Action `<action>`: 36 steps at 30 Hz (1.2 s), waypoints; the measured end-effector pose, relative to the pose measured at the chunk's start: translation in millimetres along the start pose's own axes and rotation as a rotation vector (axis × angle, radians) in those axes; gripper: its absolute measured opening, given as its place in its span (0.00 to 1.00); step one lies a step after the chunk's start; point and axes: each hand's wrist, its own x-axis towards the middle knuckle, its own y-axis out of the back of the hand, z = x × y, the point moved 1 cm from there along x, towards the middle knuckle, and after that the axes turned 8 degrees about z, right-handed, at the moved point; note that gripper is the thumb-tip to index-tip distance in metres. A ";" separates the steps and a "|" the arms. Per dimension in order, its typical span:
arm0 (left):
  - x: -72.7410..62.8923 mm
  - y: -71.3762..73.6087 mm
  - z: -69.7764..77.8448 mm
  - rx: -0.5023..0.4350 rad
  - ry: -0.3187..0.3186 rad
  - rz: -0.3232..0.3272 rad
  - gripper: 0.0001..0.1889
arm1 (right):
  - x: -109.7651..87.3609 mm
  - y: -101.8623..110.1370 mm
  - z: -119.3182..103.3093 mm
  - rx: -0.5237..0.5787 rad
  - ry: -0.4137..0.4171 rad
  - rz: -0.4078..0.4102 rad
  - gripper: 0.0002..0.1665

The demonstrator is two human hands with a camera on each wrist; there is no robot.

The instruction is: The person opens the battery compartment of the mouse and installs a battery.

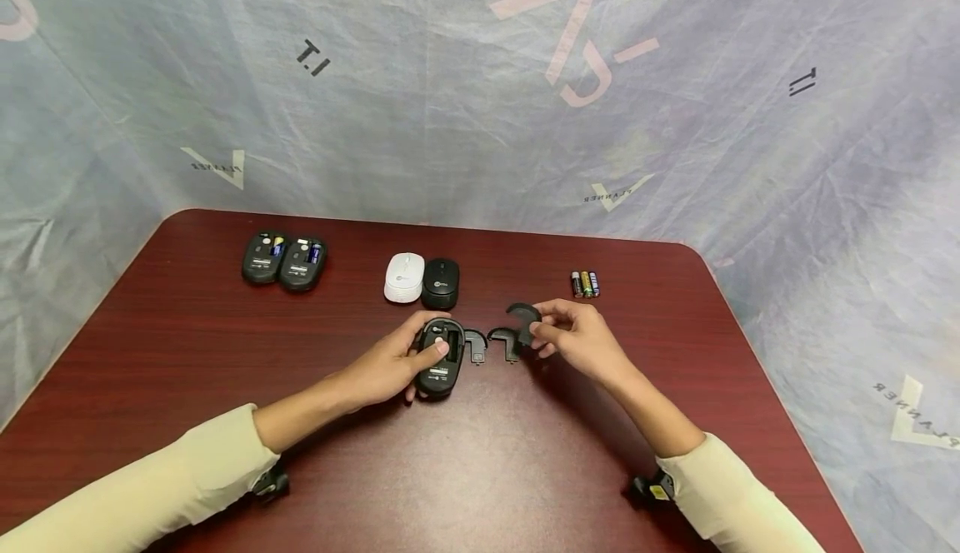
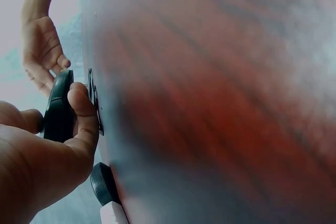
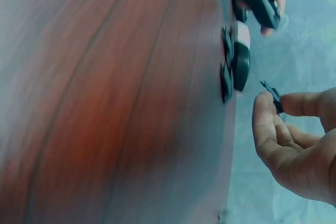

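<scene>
My left hand (image 1: pixel 390 361) grips a black computer mouse (image 1: pixel 437 376), underside up, its battery slot uncovered and the thumb lying across it. In the left wrist view that mouse (image 2: pixel 59 106) stands edge-on between thumb and fingers. My right hand (image 1: pixel 581 341) pinches a curved black battery cover (image 1: pixel 527 321) between thumb and fingers, raised over the table. The right wrist view shows this cover (image 3: pixel 273 97) edge-on at the fingertips. Between the hands lie two similar covers, one (image 1: pixel 477 348) beside the held mouse and another (image 1: pixel 507 343) beside the raised cover.
A white mouse (image 1: pixel 404 276) and a black mouse (image 1: pixel 441 283) stand side by side behind my left hand. At the back left, two upturned mice (image 1: pixel 262 258) show batteries inside. Several loose batteries (image 1: pixel 586 284) lie at the back right. A printed sheet (image 1: pixel 450 120) hangs behind the table (image 1: pixel 480 470).
</scene>
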 end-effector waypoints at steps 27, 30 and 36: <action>-1.6 2.6 4.6 -0.086 0.006 -0.052 0.31 | 7.2 33.7 24.4 -0.393 0.013 -0.080 0.18; -1.2 0.9 4.4 -0.118 -0.004 -0.053 0.30 | 8.0 33.8 25.7 -0.397 0.016 -0.081 0.16; -1.1 0.0 5.8 -0.169 -0.015 -0.056 0.30 | 10.8 38.0 28.7 -0.336 -0.014 -0.095 0.16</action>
